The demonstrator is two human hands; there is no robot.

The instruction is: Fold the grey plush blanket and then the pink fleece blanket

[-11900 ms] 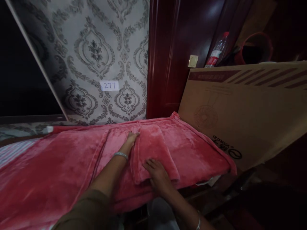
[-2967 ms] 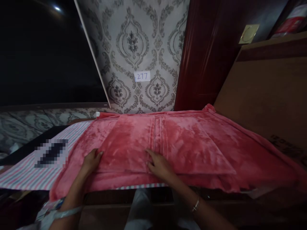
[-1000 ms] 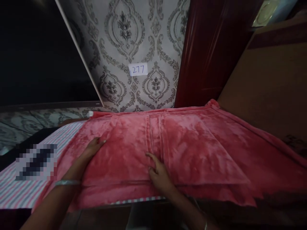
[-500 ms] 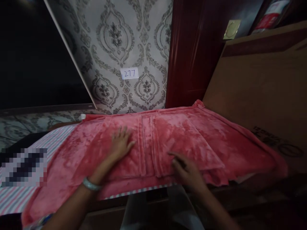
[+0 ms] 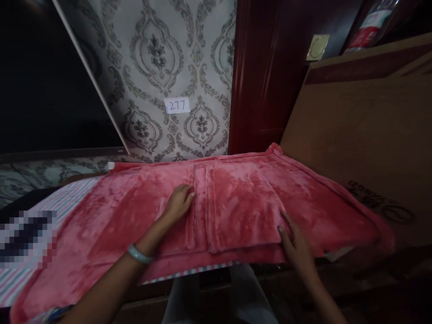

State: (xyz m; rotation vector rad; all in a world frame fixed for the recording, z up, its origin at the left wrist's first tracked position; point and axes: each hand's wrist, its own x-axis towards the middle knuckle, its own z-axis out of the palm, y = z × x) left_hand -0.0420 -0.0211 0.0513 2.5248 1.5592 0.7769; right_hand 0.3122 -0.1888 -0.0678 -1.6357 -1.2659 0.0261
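A pink plush blanket (image 5: 243, 198) lies spread out, with two folded panels on top meeting near the middle and a narrow gap between them. My left hand (image 5: 178, 202), with a light bangle on its wrist, is at the inner edge of the left panel. Its fingers are curled in on the fabric there. At the outer right edge of the right panel, my right hand (image 5: 295, 240) has thumb and forefinger closed on the plush cloth. The tips of its other fingers are hidden.
Beneath the blanket shows a striped cloth (image 5: 72, 193). To the right stands a large cardboard box (image 5: 364, 117) with a bottle (image 5: 367, 29) behind its top edge. A dark screen (image 5: 50, 90) is at the left. A paper marked 277 (image 5: 177, 105) is on the patterned wall.
My left hand has gone from lying spread on the left panel to curling at its inner edge. My right hand has moved right to the right panel's outer edge, which now ends further in.
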